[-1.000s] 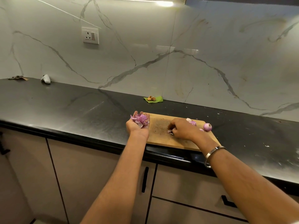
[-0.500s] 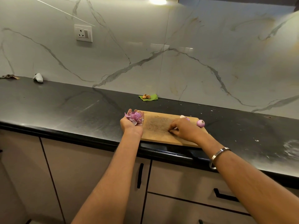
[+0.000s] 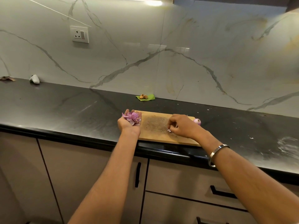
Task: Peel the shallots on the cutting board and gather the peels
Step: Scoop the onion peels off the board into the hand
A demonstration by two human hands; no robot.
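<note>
The left hand (image 3: 129,125) lies palm up at the cutting board's (image 3: 155,126) 9 o'clock end, cupping purple peels (image 3: 131,118). The board's long axis runs left-right along the desk (image 3: 72,110). The right hand (image 3: 182,126) pinches a peel scrap (image 3: 169,130); a peeled shallot (image 3: 197,121) sits at 3 o'clock.

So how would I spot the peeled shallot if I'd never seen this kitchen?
Find the wooden cutting board at the front of the black counter. Look to its far right corner, just beyond the right hand. The peeled shallot is the small, smooth, pale pink ball there, unlike the ragged purple peels heaped in the left hand.
</note>
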